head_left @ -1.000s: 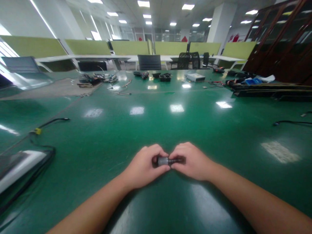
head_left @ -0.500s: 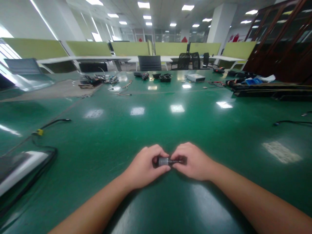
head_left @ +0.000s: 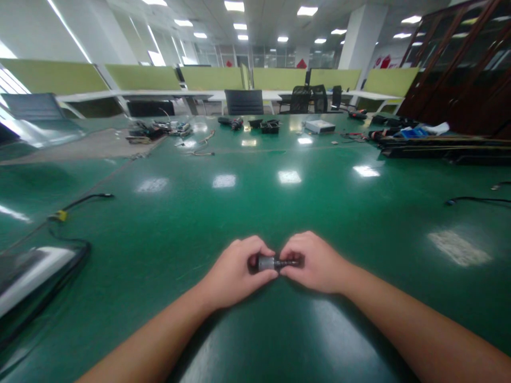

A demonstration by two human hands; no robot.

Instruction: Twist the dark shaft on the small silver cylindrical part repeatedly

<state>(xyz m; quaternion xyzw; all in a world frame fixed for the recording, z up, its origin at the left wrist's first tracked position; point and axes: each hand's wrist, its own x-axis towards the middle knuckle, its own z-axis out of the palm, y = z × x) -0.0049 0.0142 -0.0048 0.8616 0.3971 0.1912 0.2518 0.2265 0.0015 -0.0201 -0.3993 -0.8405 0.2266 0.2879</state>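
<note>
A short grey metal cylinder [head_left: 266, 263] lies sideways between my hands, low over the green table. My left hand [head_left: 237, 271] is closed round its left end, thumb in front and fingers behind. From the right end comes a thin dark ridged shaft [head_left: 288, 263]. The thumb and fingers of my right hand [head_left: 313, 263] pinch this shaft. Both ends of the piece are partly covered by my fingers, and its exact kind is not clear. The fingertips of the two hands are close together.
The glossy green table [head_left: 255, 213] spreads all round. At left lie a white-edged device [head_left: 43, 276] and a black cable [head_left: 90, 197]. Farther back are a power drill [head_left: 231, 123], a grey box [head_left: 319, 126] and dark long parts [head_left: 439, 146] at right.
The view has shifted very slightly. Both hands keep their hold on the cylinder and shaft, with hardly any visible movement.
</note>
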